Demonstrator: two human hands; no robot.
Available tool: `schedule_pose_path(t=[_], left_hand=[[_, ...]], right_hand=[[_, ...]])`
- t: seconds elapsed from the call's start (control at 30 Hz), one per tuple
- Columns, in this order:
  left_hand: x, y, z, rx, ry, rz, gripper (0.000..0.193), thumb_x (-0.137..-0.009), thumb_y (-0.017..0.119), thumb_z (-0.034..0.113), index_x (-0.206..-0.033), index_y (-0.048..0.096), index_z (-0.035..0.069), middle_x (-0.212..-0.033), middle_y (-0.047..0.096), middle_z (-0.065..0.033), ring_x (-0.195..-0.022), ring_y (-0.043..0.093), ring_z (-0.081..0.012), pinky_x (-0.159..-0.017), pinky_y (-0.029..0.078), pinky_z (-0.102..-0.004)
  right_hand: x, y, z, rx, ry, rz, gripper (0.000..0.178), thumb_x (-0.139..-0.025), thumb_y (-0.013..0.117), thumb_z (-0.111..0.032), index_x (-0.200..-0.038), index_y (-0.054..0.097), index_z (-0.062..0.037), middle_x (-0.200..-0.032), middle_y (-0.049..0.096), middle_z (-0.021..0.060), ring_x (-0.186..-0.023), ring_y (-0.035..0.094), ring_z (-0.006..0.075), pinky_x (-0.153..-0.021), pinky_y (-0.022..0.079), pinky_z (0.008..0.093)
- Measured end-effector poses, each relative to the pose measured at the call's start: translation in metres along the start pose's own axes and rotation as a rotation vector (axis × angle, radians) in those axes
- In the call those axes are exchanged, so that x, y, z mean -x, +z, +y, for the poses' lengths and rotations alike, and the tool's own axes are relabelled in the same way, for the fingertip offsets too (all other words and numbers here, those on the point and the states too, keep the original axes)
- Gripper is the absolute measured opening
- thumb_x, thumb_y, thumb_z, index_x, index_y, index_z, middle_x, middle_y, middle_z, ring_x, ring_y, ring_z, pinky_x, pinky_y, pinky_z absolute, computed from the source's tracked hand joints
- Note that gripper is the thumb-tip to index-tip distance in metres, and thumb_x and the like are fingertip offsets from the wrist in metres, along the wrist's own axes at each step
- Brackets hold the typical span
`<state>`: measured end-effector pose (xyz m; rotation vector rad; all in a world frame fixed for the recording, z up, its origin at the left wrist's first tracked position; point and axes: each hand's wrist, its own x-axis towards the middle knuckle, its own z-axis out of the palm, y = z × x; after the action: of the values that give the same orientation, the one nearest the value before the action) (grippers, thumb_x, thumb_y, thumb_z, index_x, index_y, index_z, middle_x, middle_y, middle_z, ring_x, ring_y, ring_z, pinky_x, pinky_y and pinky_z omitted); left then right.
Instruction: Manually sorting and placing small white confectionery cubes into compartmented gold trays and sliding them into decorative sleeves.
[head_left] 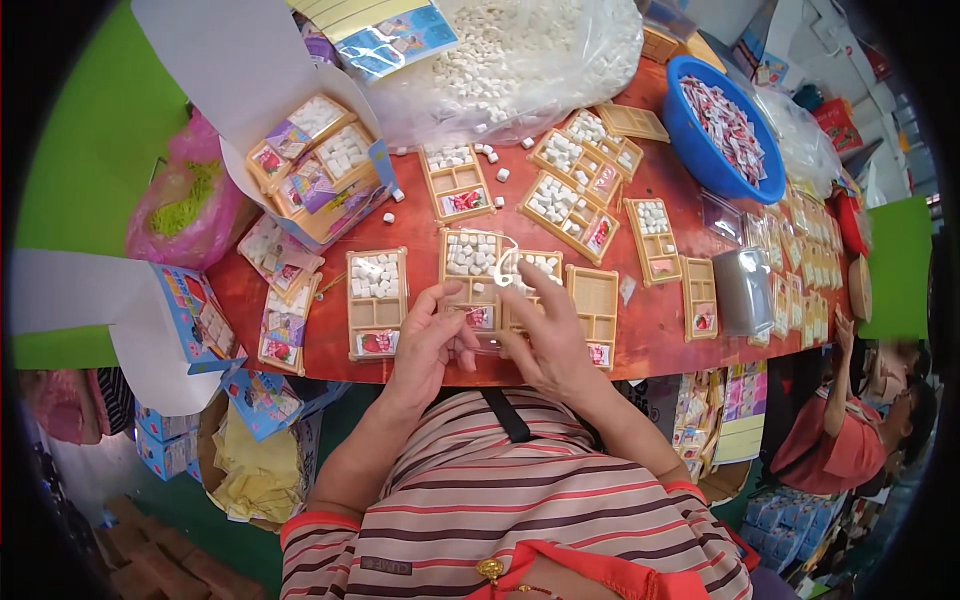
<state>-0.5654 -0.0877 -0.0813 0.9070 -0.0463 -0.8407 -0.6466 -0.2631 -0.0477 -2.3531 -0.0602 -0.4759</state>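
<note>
A tan, rectangular, compartmented tray (484, 299) of small white cubes (471, 256) lay on the red worktop (650, 335). At the tray's left was the curled left hand (430, 340), its grip impossible to tell; at its right, the right hand (555, 338) had fingers spread apart. Beyond it sat a clear plastic bag (615, 50).

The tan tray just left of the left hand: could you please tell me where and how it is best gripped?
Grip the tan tray perhaps by its two long side walls, from above, keeping it level: it lies flat and straight-sided, with white cubes filling its far end.
</note>
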Motion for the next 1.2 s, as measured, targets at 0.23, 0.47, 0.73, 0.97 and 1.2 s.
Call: schedule_pose_path(t=[0.23, 0.47, 0.73, 0.97, 1.2], left_hand=[[-0.009, 0.002, 0.001, 0.084, 0.054, 0.096, 0.049, -0.095, 0.047, 0.009, -0.14, 0.028, 0.005, -0.093, 0.064, -0.0141, -0.067, 0.065, -0.0206, -0.051, 0.055, -0.0297], [-0.008, -0.008, 0.003, 0.031, -0.02, 0.048, 0.062, -0.096, 0.046, 0.012, -0.148, 0.013, 0.005, -0.09, 0.064, -0.017, -0.062, 0.064, -0.025, -0.053, 0.055, -0.0341], [0.011, -0.013, 0.012, -0.129, 0.002, 0.134, 0.065, -0.098, 0.045, 0.016, -0.15, 0.01, 0.002, -0.092, 0.063, -0.0167, -0.061, 0.063, -0.0209, -0.057, 0.055, -0.0312], [0.029, 0.006, 0.021, -1.239, 0.36, 0.216, 0.042, -0.089, 0.055, 0.007, -0.129, 0.05, -0.002, -0.092, 0.058, -0.0157, -0.081, 0.062, -0.0282, -0.068, 0.048, -0.0358], [0.003, 0.011, 0.004, -1.697, 0.742, 0.171, 0.046, -0.086, 0.057, 0.007, -0.131, 0.051, 0.0, -0.125, 0.054, -0.0201, -0.111, 0.054, -0.0363, -0.091, 0.043, -0.0425]], right_hand=[[-0.015, 0.02, 0.008, 0.265, -0.111, -0.134, 0.039, -0.086, 0.064, -0.022, -0.12, 0.057, -0.007, -0.134, 0.045, 0.0214, -0.123, 0.045, 0.0362, -0.098, 0.036, 0.0453], [-0.022, 0.02, 0.012, 0.355, -0.126, -0.14, 0.035, -0.086, 0.062, -0.027, -0.113, 0.058, -0.0054, -0.129, 0.05, 0.0192, -0.121, 0.047, 0.0336, -0.096, 0.035, 0.044], [-0.01, 0.023, 0.013, 0.451, -0.176, -0.132, 0.035, -0.082, 0.064, -0.022, -0.109, 0.058, -0.0006, -0.123, 0.051, 0.0182, -0.116, 0.048, 0.0299, -0.094, 0.035, 0.043], [-0.007, 0.022, 0.011, 0.453, -0.168, -0.128, 0.035, -0.081, 0.064, -0.019, -0.11, 0.057, -0.0008, -0.122, 0.052, 0.0171, -0.117, 0.047, 0.0294, -0.094, 0.036, 0.0432], [-0.003, 0.026, 0.014, 0.466, -0.177, -0.103, 0.034, -0.08, 0.064, -0.017, -0.109, 0.058, -0.0008, -0.121, 0.052, 0.0152, -0.117, 0.047, 0.0285, -0.095, 0.036, 0.0431]])
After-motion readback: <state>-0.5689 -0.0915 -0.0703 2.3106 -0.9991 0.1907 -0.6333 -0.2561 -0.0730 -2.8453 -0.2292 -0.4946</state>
